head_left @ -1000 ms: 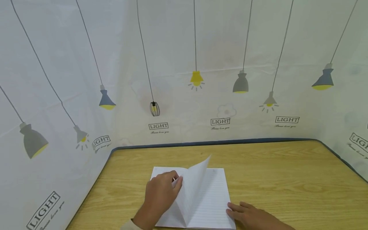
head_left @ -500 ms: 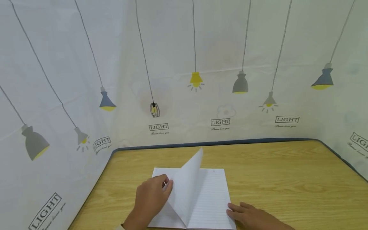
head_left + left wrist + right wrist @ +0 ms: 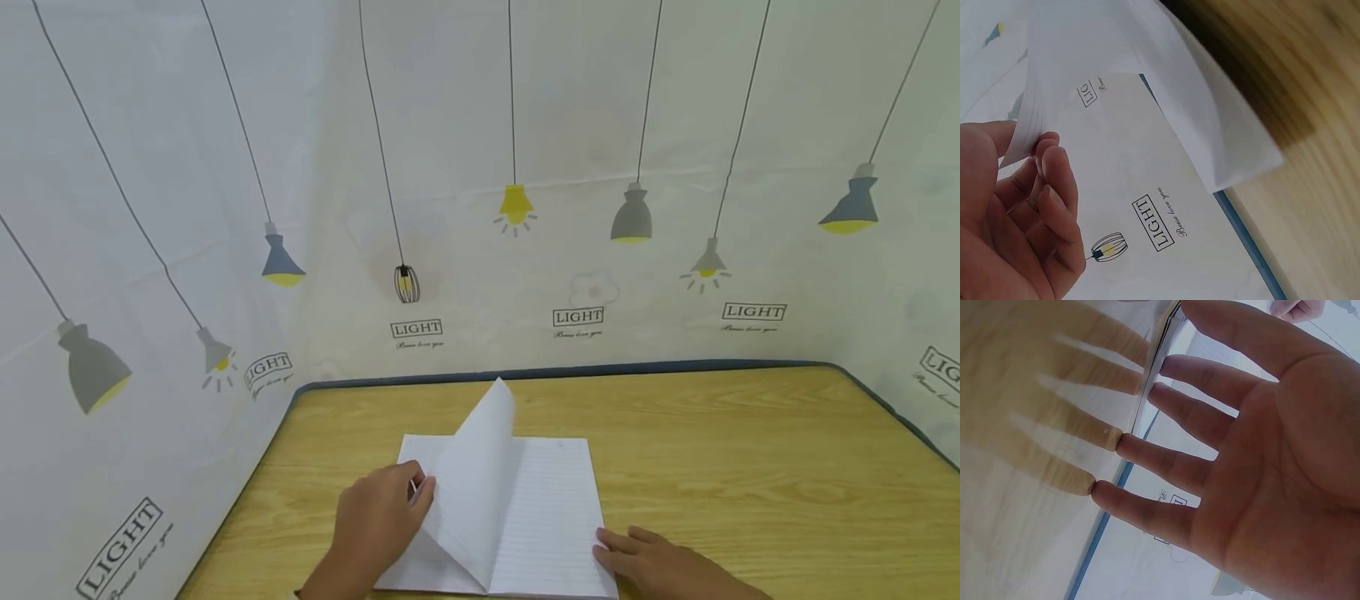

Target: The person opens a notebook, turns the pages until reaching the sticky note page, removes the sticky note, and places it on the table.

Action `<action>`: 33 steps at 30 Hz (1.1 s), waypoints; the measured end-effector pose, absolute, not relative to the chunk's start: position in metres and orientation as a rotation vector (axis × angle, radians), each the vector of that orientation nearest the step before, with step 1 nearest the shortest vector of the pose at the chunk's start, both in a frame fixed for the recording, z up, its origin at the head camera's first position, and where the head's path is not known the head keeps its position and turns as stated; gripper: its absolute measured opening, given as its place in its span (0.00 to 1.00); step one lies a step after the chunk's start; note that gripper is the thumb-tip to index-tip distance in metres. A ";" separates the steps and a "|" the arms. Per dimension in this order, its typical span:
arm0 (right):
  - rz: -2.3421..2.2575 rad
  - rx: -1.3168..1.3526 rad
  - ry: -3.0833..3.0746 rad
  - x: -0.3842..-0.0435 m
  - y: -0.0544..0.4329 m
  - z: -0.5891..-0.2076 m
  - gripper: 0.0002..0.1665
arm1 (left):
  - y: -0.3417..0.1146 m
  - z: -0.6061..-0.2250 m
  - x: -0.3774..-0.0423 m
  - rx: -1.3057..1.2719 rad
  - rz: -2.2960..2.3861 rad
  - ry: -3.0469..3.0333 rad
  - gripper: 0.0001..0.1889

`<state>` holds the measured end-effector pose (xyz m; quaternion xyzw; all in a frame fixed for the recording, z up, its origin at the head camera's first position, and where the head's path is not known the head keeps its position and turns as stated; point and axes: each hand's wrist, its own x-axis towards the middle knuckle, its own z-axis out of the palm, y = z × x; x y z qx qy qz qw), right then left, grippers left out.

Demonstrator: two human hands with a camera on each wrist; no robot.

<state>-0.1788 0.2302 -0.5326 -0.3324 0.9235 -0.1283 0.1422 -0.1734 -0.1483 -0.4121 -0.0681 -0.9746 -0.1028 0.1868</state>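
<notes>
desk (image 3: pixel 750 450) is carrying an open lined notebook (image 3: pixel 551 517), lying flat on the near side.
one page (image 3: pixel 476 483) is standing up from the middle; the left hand (image 3: pixel 378 512) is pinching its outer edge between thumb and finger, seemingly to hold it clear of the rest below; the right hand (image 3: pixel 663 562) is resting straight, spread fingers at the notebook's right edge, probably steadying it.

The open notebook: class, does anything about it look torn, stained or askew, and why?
No tear or stain shows on the notebook. Only the raised paper stands out, curling above the flat right-hand page; the left hand pinching its edge explains that, so nothing looks truly odd.
</notes>
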 end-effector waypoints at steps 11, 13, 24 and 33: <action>-0.365 -0.984 2.691 -0.148 0.207 -0.462 0.43 | -0.161 -0.414 -0.167 -0.174 -0.259 -2.777 0.17; -0.380 -0.994 2.686 -0.153 0.212 -0.473 0.44 | -0.163 -0.414 -0.167 -0.182 -0.243 -2.766 0.17; -0.427 -0.993 2.654 -0.182 0.233 -0.541 0.50 | -0.171 -0.416 -0.160 -0.163 -0.242 -2.853 0.16; -0.409 -1.017 2.657 -0.184 0.234 -0.541 0.50 | -0.176 -0.417 -0.159 -0.139 -0.243 -2.907 0.17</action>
